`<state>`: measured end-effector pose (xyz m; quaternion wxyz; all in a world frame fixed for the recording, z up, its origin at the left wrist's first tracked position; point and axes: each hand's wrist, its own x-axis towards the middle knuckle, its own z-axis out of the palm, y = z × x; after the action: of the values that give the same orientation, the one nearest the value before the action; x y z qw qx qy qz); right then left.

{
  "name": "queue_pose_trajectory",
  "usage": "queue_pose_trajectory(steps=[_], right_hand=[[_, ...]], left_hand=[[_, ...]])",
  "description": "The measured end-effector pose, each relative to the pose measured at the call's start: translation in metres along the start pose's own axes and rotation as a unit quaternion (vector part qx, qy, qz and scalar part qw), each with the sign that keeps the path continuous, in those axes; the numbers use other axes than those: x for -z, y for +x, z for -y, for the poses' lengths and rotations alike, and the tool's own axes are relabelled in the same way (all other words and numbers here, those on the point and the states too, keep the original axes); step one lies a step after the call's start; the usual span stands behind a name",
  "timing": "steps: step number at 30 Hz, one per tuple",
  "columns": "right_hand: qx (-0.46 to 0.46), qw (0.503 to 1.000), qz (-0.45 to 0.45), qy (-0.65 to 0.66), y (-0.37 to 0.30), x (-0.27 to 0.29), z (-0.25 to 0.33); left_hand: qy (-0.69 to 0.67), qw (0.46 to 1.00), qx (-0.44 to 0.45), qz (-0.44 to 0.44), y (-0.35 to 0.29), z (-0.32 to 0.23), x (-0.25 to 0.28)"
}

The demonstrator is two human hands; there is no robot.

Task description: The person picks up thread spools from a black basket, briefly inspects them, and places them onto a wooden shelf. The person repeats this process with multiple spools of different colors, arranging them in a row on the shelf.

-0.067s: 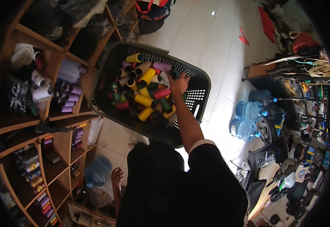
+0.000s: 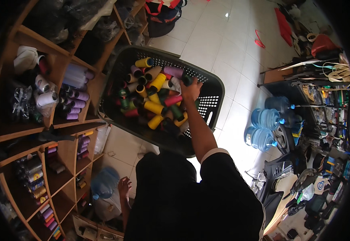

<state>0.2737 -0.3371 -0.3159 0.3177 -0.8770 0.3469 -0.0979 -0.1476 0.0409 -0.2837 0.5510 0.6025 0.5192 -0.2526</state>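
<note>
The right hand (image 2: 191, 89) reaches into the dark plastic basket (image 2: 213, 105), fingers curled over a dark green thread cone (image 2: 186, 79) at the far side of the pile; whether it truly grips it I cannot tell. The left hand (image 2: 123, 186) hangs loosely open below the basket, holding nothing. This looks like picking cones out, so next comes a firm grasp and lift clear of the basket's rim.

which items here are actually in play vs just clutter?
In play:
- right hand, reaching into the basket among the spools
- dark plastic basket
- thread spools piled inside it
- wooden shelf stocked with more spools

Lying about:
- blue water jugs on the floor
- red-strapped bag
- cluttered rack
</note>
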Motion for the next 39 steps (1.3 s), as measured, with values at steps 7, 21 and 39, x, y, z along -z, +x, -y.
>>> queue_pose_trajectory(steps=[7,21,39], right_hand=[[0.022,0.973,-0.053,0.225,-0.020,0.024,-0.029],[0.451,0.794,0.262,0.312,-0.189,0.188,0.108],[0.178,0.730,0.512,0.416,-0.192,0.200,0.146]], left_hand=[[-0.021,0.981,-0.193,0.018,-0.016,-0.106,-0.041],[-0.182,0.866,-0.350,0.308,-0.146,-0.301,-0.126],[-0.309,0.803,-0.409,0.303,-0.144,-0.273,-0.070]])
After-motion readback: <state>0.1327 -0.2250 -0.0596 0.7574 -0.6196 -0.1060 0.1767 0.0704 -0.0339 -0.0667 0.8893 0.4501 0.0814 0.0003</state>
